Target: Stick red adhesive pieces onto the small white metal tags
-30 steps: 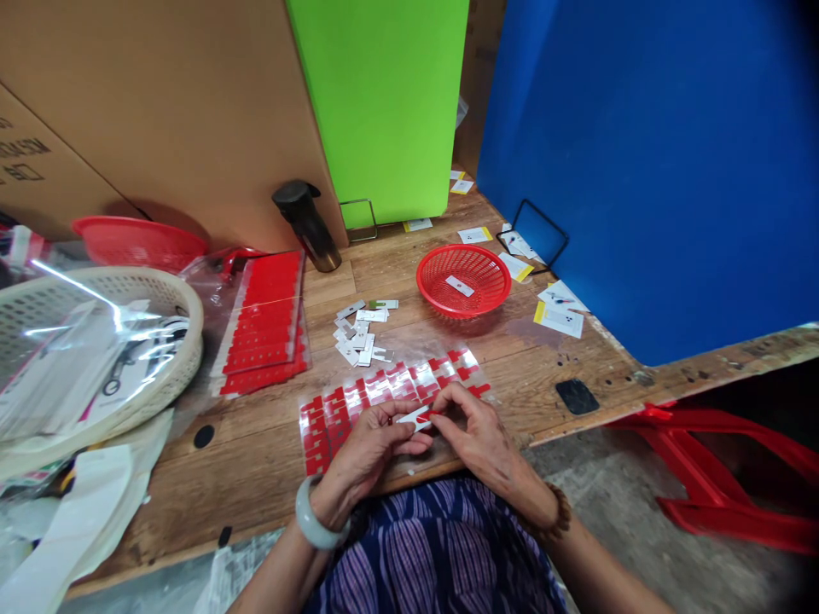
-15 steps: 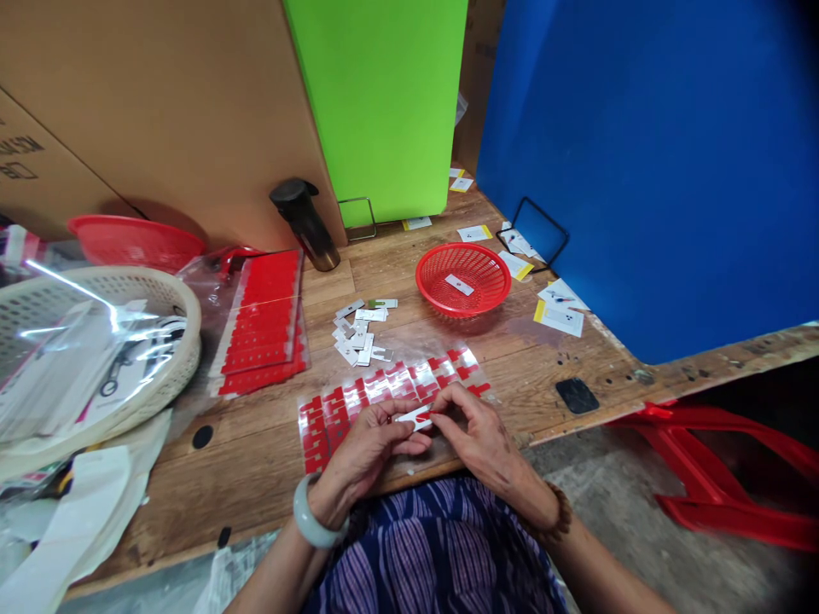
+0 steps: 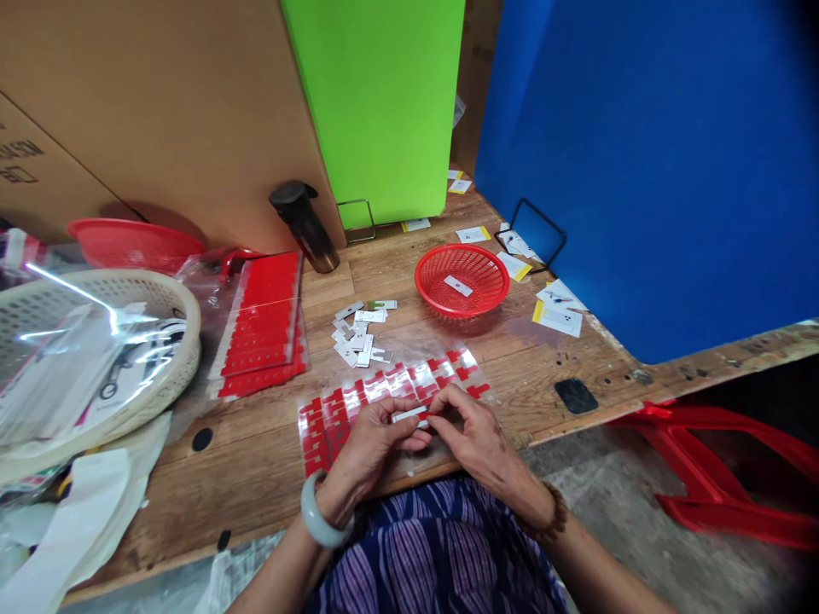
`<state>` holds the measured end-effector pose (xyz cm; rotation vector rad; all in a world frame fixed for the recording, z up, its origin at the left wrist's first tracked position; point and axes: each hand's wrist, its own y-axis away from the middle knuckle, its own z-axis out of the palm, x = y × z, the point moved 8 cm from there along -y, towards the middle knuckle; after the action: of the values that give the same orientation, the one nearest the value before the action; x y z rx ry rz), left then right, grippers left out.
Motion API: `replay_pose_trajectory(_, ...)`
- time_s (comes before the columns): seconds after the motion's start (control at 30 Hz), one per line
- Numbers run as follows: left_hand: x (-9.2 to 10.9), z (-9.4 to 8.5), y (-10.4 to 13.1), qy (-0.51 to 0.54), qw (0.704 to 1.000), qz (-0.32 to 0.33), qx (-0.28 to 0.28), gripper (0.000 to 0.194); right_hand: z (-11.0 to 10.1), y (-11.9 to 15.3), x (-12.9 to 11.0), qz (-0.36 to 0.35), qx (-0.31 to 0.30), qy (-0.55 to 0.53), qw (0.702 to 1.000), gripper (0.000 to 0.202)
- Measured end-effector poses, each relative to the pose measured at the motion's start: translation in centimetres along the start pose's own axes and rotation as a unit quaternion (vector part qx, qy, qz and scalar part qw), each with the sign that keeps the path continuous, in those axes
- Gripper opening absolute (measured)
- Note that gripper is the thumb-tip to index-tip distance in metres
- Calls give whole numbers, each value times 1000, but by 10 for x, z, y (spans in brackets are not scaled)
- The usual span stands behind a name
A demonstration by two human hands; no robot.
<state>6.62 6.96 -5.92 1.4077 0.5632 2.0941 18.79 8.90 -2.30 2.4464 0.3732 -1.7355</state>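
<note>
Above the tabletop's [image 3: 269, 452] near edge, the left hand [image 3: 371, 439] pinches a small white strip [image 3: 408, 414] between its fingers; the right hand [image 3: 474, 433], fingers nearly closed, grips the strip's right end.

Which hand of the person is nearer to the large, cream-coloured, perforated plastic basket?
Left. The left hand is to the right of the basket, apart from it; the right hand is farther right, on the left hand's far side from the basket.
</note>
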Motion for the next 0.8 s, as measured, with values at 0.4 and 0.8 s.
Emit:
replay_pose_trajectory(0.4,12,-6,2,-70,992,81,59,32,-6,5,-12,52,71,-27,996,10)
replay_pose_trajectory(0.8,7,-4,6,-12,999,31,32,41,-2,-2,5,73,46,-36,996,9)
